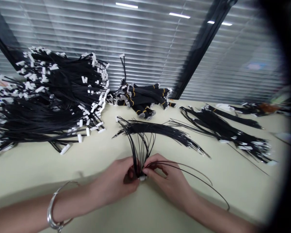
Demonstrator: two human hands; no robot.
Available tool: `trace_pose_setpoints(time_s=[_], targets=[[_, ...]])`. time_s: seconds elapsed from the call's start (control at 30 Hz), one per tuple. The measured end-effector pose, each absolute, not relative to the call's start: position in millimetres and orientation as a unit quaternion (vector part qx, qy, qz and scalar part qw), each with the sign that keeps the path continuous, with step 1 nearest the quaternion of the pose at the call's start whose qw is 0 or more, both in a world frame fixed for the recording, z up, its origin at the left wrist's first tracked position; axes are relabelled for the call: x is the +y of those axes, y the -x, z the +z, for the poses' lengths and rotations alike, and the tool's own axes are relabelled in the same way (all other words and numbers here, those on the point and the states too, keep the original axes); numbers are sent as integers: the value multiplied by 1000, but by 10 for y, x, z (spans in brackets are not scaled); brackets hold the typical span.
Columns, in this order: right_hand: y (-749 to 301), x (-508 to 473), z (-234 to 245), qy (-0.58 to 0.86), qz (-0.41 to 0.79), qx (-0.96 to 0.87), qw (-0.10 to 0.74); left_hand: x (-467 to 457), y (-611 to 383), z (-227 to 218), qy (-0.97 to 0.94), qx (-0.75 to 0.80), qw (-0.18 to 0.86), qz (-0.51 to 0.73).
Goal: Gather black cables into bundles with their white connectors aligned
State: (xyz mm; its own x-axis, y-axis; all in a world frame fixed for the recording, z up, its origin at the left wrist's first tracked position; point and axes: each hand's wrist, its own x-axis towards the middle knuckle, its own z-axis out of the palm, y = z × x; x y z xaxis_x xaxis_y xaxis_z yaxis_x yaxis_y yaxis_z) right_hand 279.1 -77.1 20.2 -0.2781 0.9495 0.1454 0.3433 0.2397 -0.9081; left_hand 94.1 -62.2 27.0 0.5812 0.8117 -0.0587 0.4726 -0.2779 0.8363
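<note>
At the front middle of the table, my left hand (127,176) is closed around a small white connector (142,178) with several black wires (142,145) rising from it and fanning away from me. My right hand (162,173) pinches thin black wires (196,170) close to that connector; their loose lengths curve out to the right over the table. Whether the pinched wire ends sit inside the connector is too small to tell. Just beyond both hands lies a loose bundle of black wires (160,129), overlapped by the fanned wires.
A large heap of black cables with white connectors (60,97) fills the left. Bundles with yellow bands (145,97) lie at the back middle. More black wires (228,129) lie on the right of the pale table (106,149). Window blinds (145,42) stand behind.
</note>
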Motion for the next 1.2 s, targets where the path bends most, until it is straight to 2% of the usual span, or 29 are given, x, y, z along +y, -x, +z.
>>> trace_pose_setpoints(time_s=[0.53,0.9,1.2], targets=[[-2783,-780,205,493,376,-695,364,-609,-935,226,-780,420,426,182],[-2861,-765,266,459,295,-769,334,-615,-932,243,-781,418,428,177],[-2867,-748,216,432,281,-784,346,-611,-935,227,-782,420,423,183]])
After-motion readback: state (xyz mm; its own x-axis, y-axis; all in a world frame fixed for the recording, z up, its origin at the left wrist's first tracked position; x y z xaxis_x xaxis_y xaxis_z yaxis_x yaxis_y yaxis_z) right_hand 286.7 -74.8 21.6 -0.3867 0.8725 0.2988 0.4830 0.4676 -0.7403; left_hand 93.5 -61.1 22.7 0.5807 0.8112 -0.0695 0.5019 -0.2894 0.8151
